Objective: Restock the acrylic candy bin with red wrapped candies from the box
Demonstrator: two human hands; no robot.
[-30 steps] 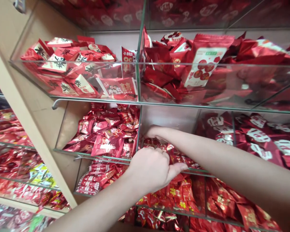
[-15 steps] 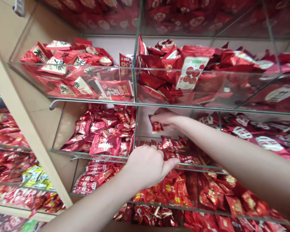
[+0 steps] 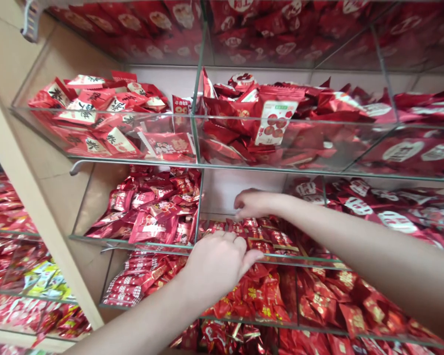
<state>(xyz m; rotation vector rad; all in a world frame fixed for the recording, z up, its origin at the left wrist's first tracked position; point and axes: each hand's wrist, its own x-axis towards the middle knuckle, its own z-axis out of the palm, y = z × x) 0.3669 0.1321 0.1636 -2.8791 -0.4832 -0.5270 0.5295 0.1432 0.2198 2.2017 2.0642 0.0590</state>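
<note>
My left hand is at the front of the middle compartment, its fingers curled over the top edge of the clear glass front panel and its thumb stretched to the right. What the fingertips touch behind the panel is hidden. My right hand reaches into the same compartment from the right. Its fingers are bent downward just over small red snack packets, with no packet visible in them. These packets lie in a low row along the front, against the glass.
To the left, a compartment is heaped with pink-red packets. Above hangs a glass-fronted shelf of larger red packets, its edge close over my right hand. Below are red and gold packets. A wooden upright stands at left.
The red packet that was between my right fingers is no longer in them. That hand has come down to the row of packets. My left hand still rests on the glass edge.
</note>
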